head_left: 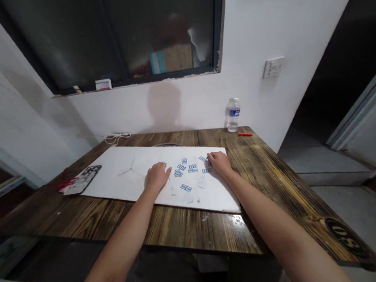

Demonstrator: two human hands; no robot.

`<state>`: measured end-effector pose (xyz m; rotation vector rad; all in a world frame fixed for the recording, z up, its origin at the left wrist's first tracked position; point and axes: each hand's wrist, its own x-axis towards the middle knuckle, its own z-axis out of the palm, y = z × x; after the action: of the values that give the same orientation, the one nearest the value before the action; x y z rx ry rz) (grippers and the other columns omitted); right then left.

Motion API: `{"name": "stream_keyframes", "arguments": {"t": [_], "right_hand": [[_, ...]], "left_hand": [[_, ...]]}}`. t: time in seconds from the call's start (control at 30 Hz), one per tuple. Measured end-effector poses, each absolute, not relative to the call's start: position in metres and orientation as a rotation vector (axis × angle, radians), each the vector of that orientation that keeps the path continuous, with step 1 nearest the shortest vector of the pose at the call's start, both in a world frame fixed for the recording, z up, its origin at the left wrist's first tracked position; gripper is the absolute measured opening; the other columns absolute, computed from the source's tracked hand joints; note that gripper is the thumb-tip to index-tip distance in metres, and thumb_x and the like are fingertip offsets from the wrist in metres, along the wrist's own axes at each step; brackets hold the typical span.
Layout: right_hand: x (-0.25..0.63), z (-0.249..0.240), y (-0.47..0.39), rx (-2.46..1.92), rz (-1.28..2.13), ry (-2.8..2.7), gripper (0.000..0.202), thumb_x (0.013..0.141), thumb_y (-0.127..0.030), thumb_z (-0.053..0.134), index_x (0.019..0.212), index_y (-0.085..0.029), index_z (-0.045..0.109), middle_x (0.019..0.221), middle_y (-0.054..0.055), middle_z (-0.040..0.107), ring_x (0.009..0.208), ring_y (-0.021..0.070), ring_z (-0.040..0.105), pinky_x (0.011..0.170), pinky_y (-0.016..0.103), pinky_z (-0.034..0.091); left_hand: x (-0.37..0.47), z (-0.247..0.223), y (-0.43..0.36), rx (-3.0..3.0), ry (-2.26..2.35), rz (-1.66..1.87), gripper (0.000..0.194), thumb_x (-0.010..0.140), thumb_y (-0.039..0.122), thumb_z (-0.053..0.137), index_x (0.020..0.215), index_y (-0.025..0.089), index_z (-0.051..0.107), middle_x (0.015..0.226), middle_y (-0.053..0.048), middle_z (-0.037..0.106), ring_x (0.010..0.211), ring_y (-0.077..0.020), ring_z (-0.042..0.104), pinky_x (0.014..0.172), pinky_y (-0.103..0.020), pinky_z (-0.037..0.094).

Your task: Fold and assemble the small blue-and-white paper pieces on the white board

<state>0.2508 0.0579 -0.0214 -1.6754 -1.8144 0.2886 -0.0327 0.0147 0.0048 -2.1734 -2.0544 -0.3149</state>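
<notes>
Blue-patterned pieces (192,170) lie scattered near both hands (157,176) (219,162).

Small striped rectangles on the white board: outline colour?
Small striped rectangles: blue outlines; head view.

Dim indoor light, apparently from behind. Soft, rounded shadow (163,105) on plain white wall (198,102) beyond left hand (157,175); glare on brown wood-grained tabletop (195,230) nearer than right hand (219,161). Outer edges stretched, smeared.

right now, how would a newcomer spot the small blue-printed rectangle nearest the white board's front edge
On the brown wooden table lies a white rectangular board. Right of the bare left hand, find the small blue-printed rectangle beside pale scraps; all other blue ones lie farther back.
</notes>
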Motion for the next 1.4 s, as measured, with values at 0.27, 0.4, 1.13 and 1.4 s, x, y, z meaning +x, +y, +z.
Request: {"name": "stream_keyframes", "arguments": {"t": [0.27,0.4,1.13,1.4], "right_hand": [[0.249,-0.019,0.053,-1.744,0.168,-1.811,0.041,0.095,-0.040,0.044,0.087,-0.021,0.080,0.085,0.008,0.074,0.090,0.0217,0.061,0.070,0.029,0.033],[0.249,-0.021,0.054,-1.736,0.157,-1.800,0.041,0.094,-0.040,0.044,0.086,-0.022,0.080,0.084,0.008,0.073,0.089,0.0217,0.060,0.070,0.029,0.031],[0.249,-0.020,0.053,-1.743,0.157,-1.813,0.039,0.095,-0.040,0.045,0.087,-0.022,0.079,0.086,0.009,0.074,0.089,0.0214,0.060,0.070,0.028,0.032],[0.249,-0.019,0.053,-1.733,0.179,-1.820,0.039,0.094,-0.038,0.045,0.086,-0.021,0.079,0.085,0.008,0.074,0.090,0.0215,0.060,0.071,0.028,0.033]], "left_hand": [[-0.040,0.001,0.020,-2.233,-2.063,-0.115,0.051,0.095,0.054,0.041,0.136,0.025,0.054,0.150,-0.009,0.047,0.133,-0.0306,0.043,0.102,-0.046,0.039],[-0.042,0.001,0.021,-2.238,-2.070,-0.127,0.053,0.095,0.056,0.038,0.138,0.027,0.052,0.152,-0.007,0.045,0.132,-0.0318,0.043,0.102,-0.049,0.038],[-0.047,0.002,0.025,-2.057,-2.149,-0.245,0.033,0.094,0.035,0.047,0.113,0.022,0.070,0.131,-0.010,0.063,0.119,-0.0283,0.055,0.095,-0.042,0.045],[-0.044,0.001,0.025,-2.136,-2.093,-0.281,0.039,0.095,0.029,0.045,0.130,0.029,0.062,0.140,-0.005,0.057,0.127,-0.0270,0.048,0.100,-0.043,0.042]]}}
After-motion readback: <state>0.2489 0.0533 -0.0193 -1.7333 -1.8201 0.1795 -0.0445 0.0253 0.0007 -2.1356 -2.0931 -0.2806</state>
